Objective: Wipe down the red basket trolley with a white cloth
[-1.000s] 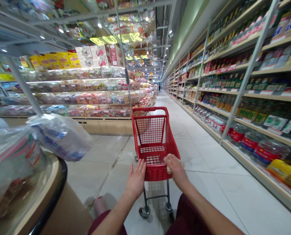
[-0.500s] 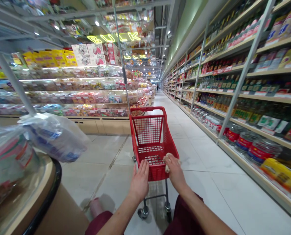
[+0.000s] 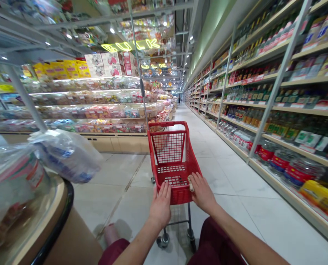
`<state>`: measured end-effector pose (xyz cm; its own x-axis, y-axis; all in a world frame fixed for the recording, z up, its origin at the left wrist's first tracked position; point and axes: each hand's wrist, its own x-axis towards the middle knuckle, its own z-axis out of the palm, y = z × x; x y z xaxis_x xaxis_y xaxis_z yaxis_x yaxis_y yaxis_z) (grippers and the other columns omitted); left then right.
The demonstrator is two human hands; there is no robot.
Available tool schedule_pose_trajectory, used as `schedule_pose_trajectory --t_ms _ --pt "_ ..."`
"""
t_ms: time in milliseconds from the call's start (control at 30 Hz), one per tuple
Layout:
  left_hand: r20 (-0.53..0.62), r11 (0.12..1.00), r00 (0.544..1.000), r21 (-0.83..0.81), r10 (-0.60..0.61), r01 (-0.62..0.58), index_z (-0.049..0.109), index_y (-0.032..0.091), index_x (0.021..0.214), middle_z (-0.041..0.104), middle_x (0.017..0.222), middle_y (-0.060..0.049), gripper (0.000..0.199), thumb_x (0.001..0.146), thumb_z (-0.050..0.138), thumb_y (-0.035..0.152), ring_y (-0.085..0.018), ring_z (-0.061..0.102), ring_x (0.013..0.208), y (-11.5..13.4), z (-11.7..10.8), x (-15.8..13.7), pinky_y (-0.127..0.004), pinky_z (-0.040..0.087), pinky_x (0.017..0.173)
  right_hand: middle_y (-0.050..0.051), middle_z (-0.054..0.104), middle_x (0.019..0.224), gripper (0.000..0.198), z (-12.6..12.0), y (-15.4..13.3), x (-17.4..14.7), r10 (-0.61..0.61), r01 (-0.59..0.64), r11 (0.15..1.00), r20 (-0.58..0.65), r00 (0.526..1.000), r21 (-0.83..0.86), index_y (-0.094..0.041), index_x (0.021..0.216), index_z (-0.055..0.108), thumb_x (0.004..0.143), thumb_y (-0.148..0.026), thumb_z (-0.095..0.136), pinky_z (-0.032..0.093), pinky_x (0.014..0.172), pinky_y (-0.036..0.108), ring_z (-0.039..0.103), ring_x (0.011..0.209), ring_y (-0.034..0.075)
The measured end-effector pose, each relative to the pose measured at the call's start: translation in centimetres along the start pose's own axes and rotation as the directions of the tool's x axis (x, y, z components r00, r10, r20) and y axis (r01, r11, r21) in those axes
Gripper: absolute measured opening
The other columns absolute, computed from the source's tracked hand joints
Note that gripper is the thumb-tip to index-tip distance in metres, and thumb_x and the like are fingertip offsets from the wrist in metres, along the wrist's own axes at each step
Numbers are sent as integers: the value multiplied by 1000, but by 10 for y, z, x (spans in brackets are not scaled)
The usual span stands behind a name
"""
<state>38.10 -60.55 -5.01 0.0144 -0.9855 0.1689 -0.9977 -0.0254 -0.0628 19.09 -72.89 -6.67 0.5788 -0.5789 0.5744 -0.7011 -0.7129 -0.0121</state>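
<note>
A red shopping cart stands right in front of me, its basket of plastic grid and its wheels on the floor. My left hand lies on the near left corner of the basket's rim, fingers stretched out flat and holding nothing. At the near right corner, my right hand is closed on a pale, crumpled cloth and presses it against the rim. Most of the cloth is hidden under the fingers.
To the left, a round display counter carries packed goods, with a plastic bag roll beside it. Behind it stand bulk candy shelves. Tall shelves of bottles line the right side. A tiled aisle runs ahead.
My right hand has slid slightly right along the rim with the cloth, and less of the cloth shows. My left hand stays at the left corner. The view has shifted slightly.
</note>
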Motion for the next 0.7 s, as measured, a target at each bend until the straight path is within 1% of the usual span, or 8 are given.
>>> schedule_pose_trajectory --t_ms 100,200,267,333,433,500,633,700 --pt "20 1000 999 9 25 -25 13 11 135 7 144 -6 75 64 33 9 -17 1 132 -3 -1 1 -45 3 107 10 49 125 54 1 20 4 -97 97 995 77 992 8 -18 122 47 71 0 39 36 96 42 38 121 22" --pt "46 999 998 13 32 -33 10 12 136 5 145 -5 76 64 33 9 -16 -1 132 -3 -1 0 -45 2 107 9 50 124 55 4 25 3 -113 109 991 43 993 77 -17 122 47 72 2 34 38 96 36 42 118 17" --pt "59 1000 998 11 15 -16 8 11 136 3 145 -5 77 63 34 11 -17 -3 132 -1 -2 0 -45 3 107 10 50 124 54 10 6 1 -18 21 993 -28 999 112 -16 122 47 73 2 33 38 96 38 42 117 18" --pt "76 1000 997 16 -2 1 7 9 136 2 145 -7 79 63 36 13 -20 -4 132 2 -3 0 -45 4 107 11 50 124 53 17 -25 1 62 -47 987 -94 994 153 -16 123 46 74 0 32 37 95 42 42 118 19" --pt "89 998 995 23 53 -55 10 9 136 7 144 -7 79 62 37 13 -20 0 132 2 -7 0 -46 4 107 8 49 126 54 23 -56 2 -9 36 974 -123 992 222 -19 124 44 76 -1 32 36 96 43 39 120 19" --pt "78 995 992 22 98 -100 12 11 136 10 144 -6 77 62 36 11 -19 3 132 1 -8 0 -47 4 107 7 50 124 53 21 -47 -1 -52 85 969 -146 988 232 -21 123 45 76 -1 32 37 95 43 40 119 19" --pt "62 999 997 16 45 -46 13 9 135 7 144 -8 73 66 35 13 -21 1 132 6 -10 0 -47 7 107 11 52 121 51 18 -9 -9 106 -54 979 -266 958 197 -18 120 48 75 -1 31 38 93 46 40 119 21" --pt "74 998 995 2 62 -63 13 8 135 8 144 -9 74 66 37 17 -22 1 132 9 -11 2 -46 7 107 11 50 123 51 21 -14 -9 83 -20 977 -293 952 214 -17 121 47 75 0 31 38 93 45 38 121 20"
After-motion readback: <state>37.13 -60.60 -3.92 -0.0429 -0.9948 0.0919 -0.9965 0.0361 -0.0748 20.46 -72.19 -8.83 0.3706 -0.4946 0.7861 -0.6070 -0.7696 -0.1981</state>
